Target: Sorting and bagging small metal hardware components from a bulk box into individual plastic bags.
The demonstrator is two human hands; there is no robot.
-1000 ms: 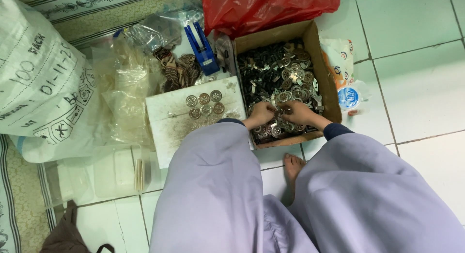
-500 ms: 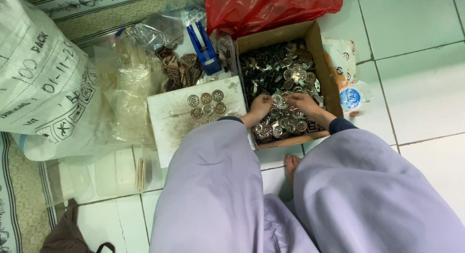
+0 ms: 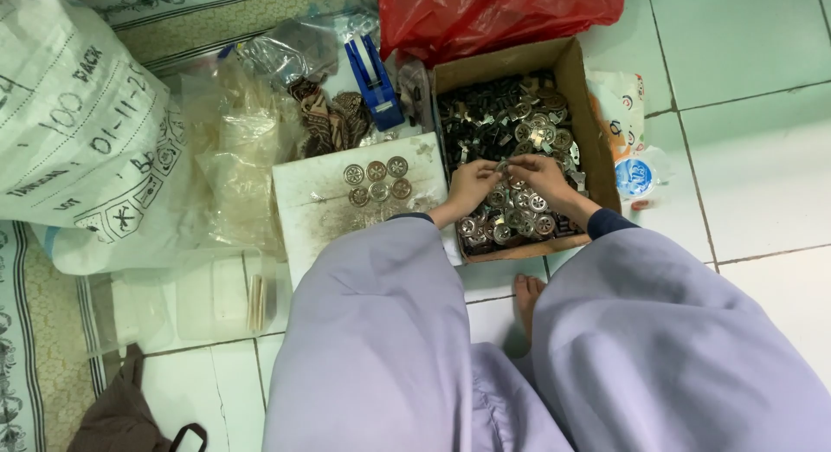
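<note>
A person sits on a white tiled floor [image 3: 762,158], seen from above. Nearest the camera, their knees are draped in pale lilac cloth [image 3: 381,348], with a bare foot [image 3: 525,298] showing between them.

Just beyond the knees, both hands reach into an open cardboard box [image 3: 597,140]. The left hand [image 3: 472,185] and right hand [image 3: 544,177] meet over the middle of the box, fingers curled and pinched together on one small metal piece [image 3: 505,165]. The piece is too small to make out clearly, so which way it points and how its long axis runs cannot be told.

The box is full of loose metal parts [image 3: 515,218]: shiny round discs toward its near edge, darker pieces toward its far edge. They look light, hard and stiff, probably smooth and a little slippery. Each seems best pinched by its rim between thumb and fingertip. They do not look fragile.

Left of the box lies a white board [image 3: 329,218]. Six round discs [image 3: 376,182] sit flat in two rows near its far edge.

Farther off are clear plastic bags [image 3: 242,158], a blue tape dispenser [image 3: 374,78], a red plastic bag [image 3: 493,15] behind the far edge of the box, and a large white sack [image 3: 78,132] at the far left.
</note>
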